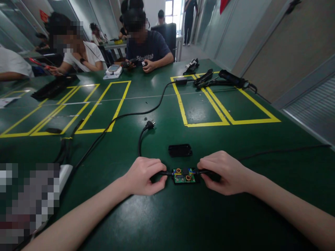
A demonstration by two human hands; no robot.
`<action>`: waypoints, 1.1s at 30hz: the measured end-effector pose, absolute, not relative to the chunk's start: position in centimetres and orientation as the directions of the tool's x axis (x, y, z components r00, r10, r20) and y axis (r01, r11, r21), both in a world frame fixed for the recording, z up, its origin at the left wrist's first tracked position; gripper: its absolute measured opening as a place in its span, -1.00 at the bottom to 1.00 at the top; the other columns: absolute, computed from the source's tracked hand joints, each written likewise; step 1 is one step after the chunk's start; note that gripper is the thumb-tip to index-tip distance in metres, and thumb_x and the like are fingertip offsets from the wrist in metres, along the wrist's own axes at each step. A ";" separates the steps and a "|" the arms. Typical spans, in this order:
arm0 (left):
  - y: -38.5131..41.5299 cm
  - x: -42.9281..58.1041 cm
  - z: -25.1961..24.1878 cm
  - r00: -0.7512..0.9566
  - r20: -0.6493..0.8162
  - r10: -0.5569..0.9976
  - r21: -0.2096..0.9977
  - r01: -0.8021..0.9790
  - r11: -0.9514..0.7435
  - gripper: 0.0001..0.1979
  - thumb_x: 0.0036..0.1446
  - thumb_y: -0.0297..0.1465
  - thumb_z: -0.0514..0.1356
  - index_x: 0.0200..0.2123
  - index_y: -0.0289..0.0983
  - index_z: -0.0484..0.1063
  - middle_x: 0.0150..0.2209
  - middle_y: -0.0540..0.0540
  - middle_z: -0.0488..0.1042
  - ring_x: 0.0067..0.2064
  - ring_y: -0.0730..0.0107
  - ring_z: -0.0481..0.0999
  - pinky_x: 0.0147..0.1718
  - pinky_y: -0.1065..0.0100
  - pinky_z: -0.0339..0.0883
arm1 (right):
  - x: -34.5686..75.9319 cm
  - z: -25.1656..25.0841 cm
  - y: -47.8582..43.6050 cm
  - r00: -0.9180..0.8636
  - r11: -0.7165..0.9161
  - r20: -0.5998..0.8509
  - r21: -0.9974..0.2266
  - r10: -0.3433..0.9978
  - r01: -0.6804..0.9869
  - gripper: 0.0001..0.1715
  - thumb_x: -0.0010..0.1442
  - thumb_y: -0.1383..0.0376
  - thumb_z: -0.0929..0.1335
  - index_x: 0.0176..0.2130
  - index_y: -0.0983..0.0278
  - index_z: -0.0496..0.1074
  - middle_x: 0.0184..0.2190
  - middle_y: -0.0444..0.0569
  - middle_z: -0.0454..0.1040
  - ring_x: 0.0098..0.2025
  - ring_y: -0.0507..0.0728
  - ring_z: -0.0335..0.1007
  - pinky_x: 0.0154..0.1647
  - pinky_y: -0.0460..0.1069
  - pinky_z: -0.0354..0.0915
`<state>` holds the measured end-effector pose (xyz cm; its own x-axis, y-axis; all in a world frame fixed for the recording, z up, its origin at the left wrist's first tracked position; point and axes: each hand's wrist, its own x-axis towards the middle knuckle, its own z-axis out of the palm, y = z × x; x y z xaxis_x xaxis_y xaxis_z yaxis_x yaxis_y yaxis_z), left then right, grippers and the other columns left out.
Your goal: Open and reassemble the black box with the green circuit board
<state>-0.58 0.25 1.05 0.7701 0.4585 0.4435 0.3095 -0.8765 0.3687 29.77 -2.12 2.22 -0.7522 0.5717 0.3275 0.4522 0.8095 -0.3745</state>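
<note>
A small green circuit board (184, 176) with copper coils lies in a black tray on the green table (162, 216). My left hand (143, 176) is closed, pinching the black cable at the board's left end. My right hand (222, 172) is closed on the black cable at its right end. A flat black cover (180, 150) lies just beyond the board. The left cable loops up to a plug (149, 124).
Yellow tape rectangles (204, 123) mark the table. A long black cord (136, 113) runs to an adapter (181, 82) and black parts at the far right. A white power strip (64, 174) sits at left. Other people sit at the far side.
</note>
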 end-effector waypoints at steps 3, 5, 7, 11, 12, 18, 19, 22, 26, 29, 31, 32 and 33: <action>0.2 -0.5 1.1 0.784 0.425 0.453 0.366 0.308 -0.878 -0.89 0.31 -0.44 0.11 -0.28 -0.26 0.42 -0.50 0.06 0.41 -0.52 0.50 0.40 -0.56 0.44 0.18 | 29.8 2.3 -2.1 -0.760 0.803 0.298 -0.377 0.577 0.462 -0.88 0.26 0.39 0.26 -0.33 0.25 0.35 -0.55 -0.17 0.39 -0.56 -0.02 0.25 -0.48 -0.11 0.10; 0.2 -0.5 1.1 0.788 0.414 0.455 0.361 0.317 -0.877 -0.88 0.32 -0.44 0.11 -0.28 -0.26 0.42 -0.50 0.05 0.43 -0.52 0.51 0.41 -0.56 0.44 0.18 | 29.9 2.4 -2.1 -0.764 0.799 0.277 -0.367 0.582 0.476 -0.89 0.25 0.39 0.26 -0.32 0.25 0.35 -0.54 -0.16 0.40 -0.55 -0.02 0.26 -0.47 -0.10 0.09; 0.2 -0.5 1.1 0.791 0.418 0.447 0.357 0.310 -0.881 -0.88 0.33 -0.43 0.11 -0.28 -0.26 0.42 -0.50 0.05 0.43 -0.53 0.51 0.41 -0.56 0.44 0.17 | 29.9 2.4 -2.1 -0.768 0.798 0.263 -0.358 0.584 0.484 -0.90 0.25 0.39 0.27 -0.32 0.25 0.36 -0.53 -0.16 0.41 -0.54 -0.01 0.26 -0.47 -0.10 0.08; 0.1 -0.5 1.0 0.801 0.428 0.419 0.349 0.281 -0.894 -0.86 0.34 -0.43 0.10 -0.28 -0.27 0.43 -0.51 0.05 0.43 -0.53 0.50 0.39 -0.56 0.42 0.16 | 30.0 2.3 -2.2 -0.778 0.799 0.243 -0.359 0.579 0.483 -0.89 0.24 0.39 0.27 -0.35 0.24 0.34 -0.54 -0.17 0.40 -0.55 -0.02 0.24 -0.48 -0.10 0.07; 0.1 -0.5 1.0 0.807 0.419 0.417 0.346 0.283 -0.895 -0.86 0.35 -0.43 0.10 -0.27 -0.27 0.43 -0.51 0.04 0.43 -0.53 0.49 0.39 -0.56 0.42 0.16 | 30.0 2.3 -2.2 -0.781 0.798 0.230 -0.355 0.580 0.488 -0.89 0.24 0.39 0.27 -0.35 0.24 0.34 -0.55 -0.17 0.39 -0.56 -0.02 0.24 -0.48 -0.10 0.06; 0.2 -0.5 0.8 0.820 0.387 0.422 0.333 0.302 -0.893 -0.82 0.39 -0.41 0.09 -0.25 -0.28 0.46 -0.49 0.03 0.44 -0.53 0.48 0.41 -0.56 0.41 0.16 | 30.0 2.4 -2.1 -0.773 0.787 0.207 -0.326 0.599 0.523 -0.89 0.22 0.39 0.27 -0.36 0.23 0.33 -0.54 -0.16 0.41 -0.56 0.00 0.25 -0.49 -0.08 0.02; 0.2 -0.5 0.7 0.821 0.383 0.424 0.331 0.307 -0.892 -0.82 0.39 -0.41 0.09 -0.25 -0.28 0.46 -0.49 0.03 0.45 -0.52 0.48 0.42 -0.56 0.41 0.17 | 30.0 2.4 -2.0 -0.773 0.784 0.198 -0.331 0.602 0.526 -0.89 0.22 0.39 0.27 -0.36 0.23 0.32 -0.54 -0.16 0.41 -0.56 0.00 0.25 -0.49 -0.08 0.02; 0.1 -0.5 0.7 0.823 0.370 0.432 0.326 0.320 -0.890 -0.81 0.40 -0.40 0.08 -0.25 -0.28 0.47 -0.48 0.02 0.45 -0.52 0.48 0.42 -0.55 0.42 0.17 | 29.9 2.5 -2.0 -0.778 0.772 0.158 -0.344 0.608 0.534 -0.88 0.21 0.39 0.28 -0.38 0.23 0.31 -0.54 -0.16 0.40 -0.55 0.00 0.24 -0.48 -0.08 0.03; 0.1 -0.5 0.7 0.827 0.361 0.431 0.334 0.317 -0.888 -0.78 0.42 -0.38 0.08 -0.24 -0.28 0.49 -0.51 0.02 0.46 -0.54 0.48 0.43 -0.55 0.42 0.18 | 29.8 2.4 -2.0 -0.781 0.758 0.119 -0.365 0.613 0.540 -0.88 0.21 0.40 0.28 -0.38 0.23 0.30 -0.53 -0.16 0.40 -0.53 0.00 0.25 -0.47 -0.08 0.04; 0.1 -0.6 0.8 0.830 0.352 0.434 0.344 0.316 -0.884 -0.77 0.42 -0.38 0.08 -0.24 -0.29 0.51 -0.51 0.02 0.48 -0.54 0.47 0.43 -0.56 0.41 0.20 | 29.8 2.4 -2.0 -0.784 0.761 0.120 -0.365 0.610 0.536 -0.86 0.23 0.39 0.27 -0.39 0.23 0.30 -0.52 -0.16 0.39 -0.53 -0.01 0.24 -0.47 -0.08 0.03; 0.0 -0.6 0.8 0.833 0.343 0.433 0.349 0.315 -0.883 -0.77 0.42 -0.38 0.08 -0.24 -0.29 0.51 -0.50 0.02 0.49 -0.54 0.48 0.44 -0.56 0.42 0.21 | 29.8 2.5 -2.0 -0.784 0.760 0.122 -0.371 0.609 0.533 -0.86 0.23 0.39 0.27 -0.39 0.23 0.30 -0.52 -0.16 0.39 -0.54 -0.01 0.24 -0.47 -0.08 0.03; 0.0 -0.6 0.9 0.834 0.343 0.432 0.351 0.312 -0.883 -0.77 0.42 -0.38 0.08 -0.24 -0.28 0.51 -0.50 0.02 0.50 -0.54 0.48 0.45 -0.56 0.42 0.22 | 29.8 2.5 -2.1 -0.783 0.757 0.118 -0.378 0.610 0.533 -0.86 0.23 0.39 0.28 -0.39 0.24 0.31 -0.52 -0.16 0.39 -0.53 -0.01 0.25 -0.47 -0.08 0.04; 0.0 -0.5 0.9 0.834 0.348 0.429 0.354 0.306 -0.884 -0.77 0.43 -0.38 0.08 -0.23 -0.29 0.51 -0.49 0.01 0.51 -0.54 0.48 0.45 -0.56 0.42 0.23 | 29.8 2.5 -2.1 -0.783 0.753 0.111 -0.384 0.612 0.534 -0.86 0.23 0.39 0.28 -0.39 0.24 0.32 -0.52 -0.16 0.39 -0.53 0.00 0.26 -0.47 -0.09 0.05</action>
<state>-0.55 -0.01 0.85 0.8338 0.4286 0.3481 0.3063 -0.8835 0.3544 29.77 -2.06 2.52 -0.7830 0.6120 0.1108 0.5343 0.7531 -0.3840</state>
